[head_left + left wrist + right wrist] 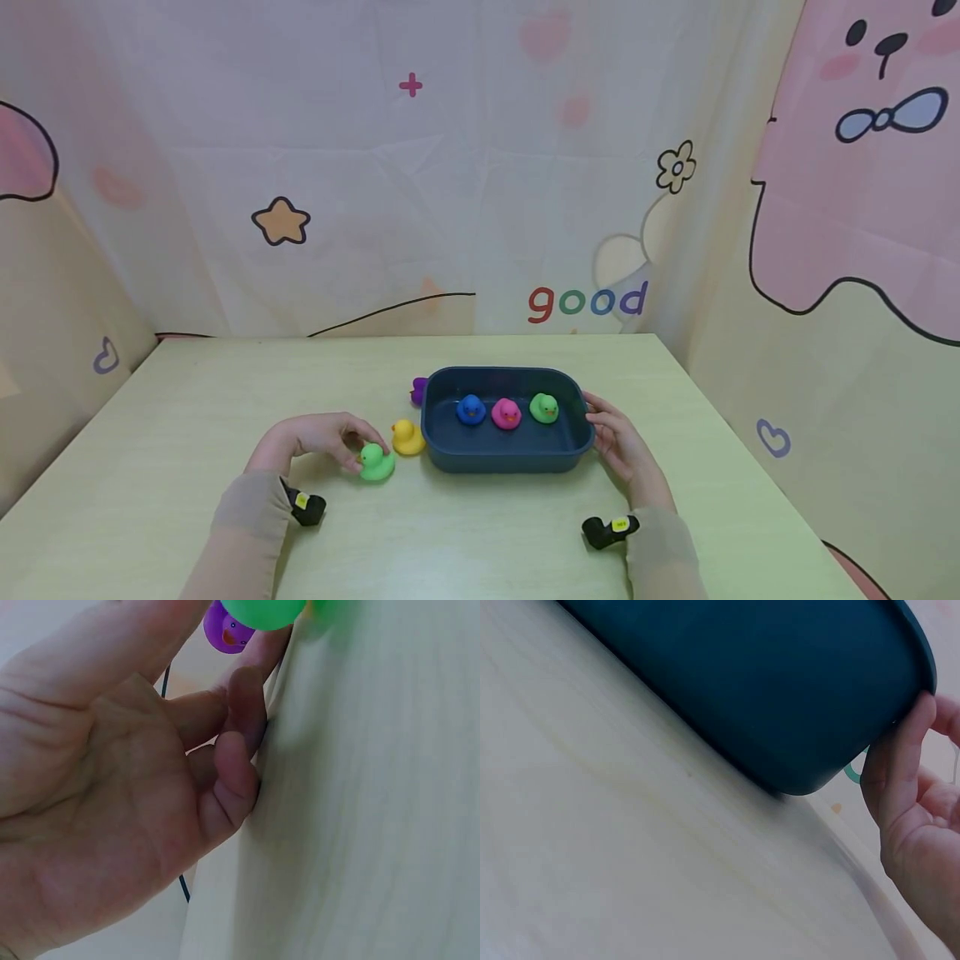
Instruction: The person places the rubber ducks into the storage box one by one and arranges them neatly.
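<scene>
My left hand (pixel 330 437) holds a light green rubber duck (pixel 377 463) between thumb and fingers at the table surface, left of a dark blue bin (pixel 510 462). In the left wrist view only the lower part of that green duck (pixel 270 610) shows, at the top edge. My right hand (pixel 621 442) touches the bin's right end with its fingers near the rim, as the right wrist view also shows. Inside the bin sit a blue duck (pixel 471 410), a pink duck (pixel 506 414) and another green duck (pixel 544 408).
A yellow duck (pixel 407 437) stands between the held duck and the bin. Behind it a purple duck (pixel 419 392) sits by the bin's left end, partly hidden. The pale table (pixel 480 542) meets printed curtains (pixel 360 183) at the back and sides.
</scene>
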Demonstrator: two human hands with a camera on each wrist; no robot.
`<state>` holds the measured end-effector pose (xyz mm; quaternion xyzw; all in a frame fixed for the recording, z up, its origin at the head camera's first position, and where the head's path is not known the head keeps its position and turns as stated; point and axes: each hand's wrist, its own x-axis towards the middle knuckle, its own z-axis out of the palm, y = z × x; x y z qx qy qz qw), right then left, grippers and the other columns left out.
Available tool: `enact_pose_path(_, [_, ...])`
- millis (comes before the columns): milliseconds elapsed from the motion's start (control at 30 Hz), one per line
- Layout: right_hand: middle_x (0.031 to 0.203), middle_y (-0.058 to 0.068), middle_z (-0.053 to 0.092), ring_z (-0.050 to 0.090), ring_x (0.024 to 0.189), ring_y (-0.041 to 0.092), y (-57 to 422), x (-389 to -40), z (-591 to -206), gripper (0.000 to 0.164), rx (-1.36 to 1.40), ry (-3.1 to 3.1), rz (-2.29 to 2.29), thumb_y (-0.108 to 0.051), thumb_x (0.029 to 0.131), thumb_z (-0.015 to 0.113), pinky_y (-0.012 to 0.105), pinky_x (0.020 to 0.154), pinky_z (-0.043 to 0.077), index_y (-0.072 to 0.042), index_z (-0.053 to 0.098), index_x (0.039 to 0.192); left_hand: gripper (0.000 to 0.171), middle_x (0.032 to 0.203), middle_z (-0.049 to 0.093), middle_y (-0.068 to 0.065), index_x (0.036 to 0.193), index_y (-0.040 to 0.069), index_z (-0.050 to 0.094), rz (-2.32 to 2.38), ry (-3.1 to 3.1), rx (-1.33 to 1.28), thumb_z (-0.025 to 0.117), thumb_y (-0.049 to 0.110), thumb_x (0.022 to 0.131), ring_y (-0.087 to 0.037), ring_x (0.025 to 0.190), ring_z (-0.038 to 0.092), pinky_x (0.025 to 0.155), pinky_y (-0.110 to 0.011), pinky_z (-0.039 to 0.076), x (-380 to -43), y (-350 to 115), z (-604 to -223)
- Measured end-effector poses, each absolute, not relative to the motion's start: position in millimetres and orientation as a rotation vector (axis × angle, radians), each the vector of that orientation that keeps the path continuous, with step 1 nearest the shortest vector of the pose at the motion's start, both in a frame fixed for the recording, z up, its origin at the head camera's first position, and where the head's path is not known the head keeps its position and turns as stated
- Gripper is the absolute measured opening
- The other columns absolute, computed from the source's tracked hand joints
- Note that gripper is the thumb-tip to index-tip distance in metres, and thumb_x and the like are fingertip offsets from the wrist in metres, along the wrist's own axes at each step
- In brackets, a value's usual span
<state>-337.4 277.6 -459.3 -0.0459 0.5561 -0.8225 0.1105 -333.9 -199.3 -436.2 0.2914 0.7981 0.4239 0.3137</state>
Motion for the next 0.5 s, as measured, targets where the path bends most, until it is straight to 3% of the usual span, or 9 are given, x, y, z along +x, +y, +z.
enact_pose_path(200, [0.103, -0.005, 0.062, 0.062, 0.075, 0.004, 278.0, -336.5, -459.4, 0.032, -0.143, 1.644, -2.416, -0.001, 0.102, 0.04, 0.014, 0.068, 0.053, -0.022, 0.062, 0.112, 0.038, 0.115, 0.064, -0.002, 0.12, 0.002, 0.065, 1.113, 2.135, 0.718, 0.075, 0.013, 0.085, -0.018, 0.106, 0.056, 0.096, -0.032, 0.044, -333.5, -199.4, -434.7])
enact_pose_path(500, [0.1, -0.005, 0.062, 0.062, 0.073, 0.003, 278.0, -336.1, -459.3, 0.032, -0.155, 1.662, -2.411, -0.001, 0.101, 0.04, 0.014, 0.067, 0.053, -0.023, 0.063, 0.111, 0.04, 0.125, 0.058, -0.008, 0.124, 0.006, 0.057, 1.149, 2.223, 0.634, 0.071, 0.02, 0.089, -0.029, 0.12, 0.053, 0.11, -0.059, 0.032, -328.5, -202.4, -427.4])
